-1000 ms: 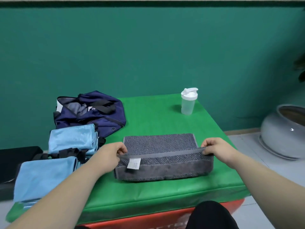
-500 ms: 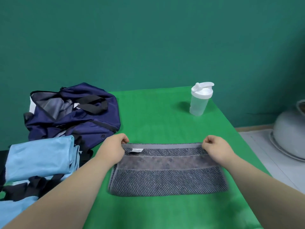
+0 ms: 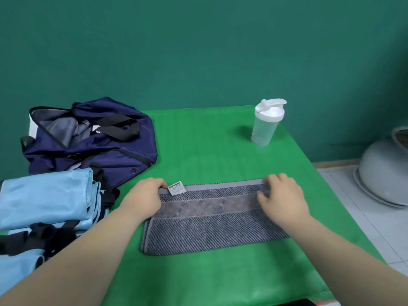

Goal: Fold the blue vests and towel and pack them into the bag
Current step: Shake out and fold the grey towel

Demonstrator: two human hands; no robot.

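A grey striped towel (image 3: pixel 212 219) lies folded flat on the green table (image 3: pixel 220 146), its white label at the far left corner. My left hand (image 3: pixel 143 199) pinches the towel's far left corner beside the label. My right hand (image 3: pixel 282 197) rests on the far right corner, fingers bent down onto the cloth. Folded light blue vests (image 3: pixel 44 195) with black trim are stacked at the left edge. Behind them the navy bag (image 3: pixel 92 138) sits unzipped, its mouth facing up.
A clear shaker bottle (image 3: pixel 266 122) with a white lid stands at the table's far right. A large grey pot (image 3: pixel 386 171) sits on the tiled floor to the right. A green wall runs behind the table.
Both hands carried the towel's near edge away from me and laid it on the far edge, so the towel lies folded flat. The view has tilted down and closer.
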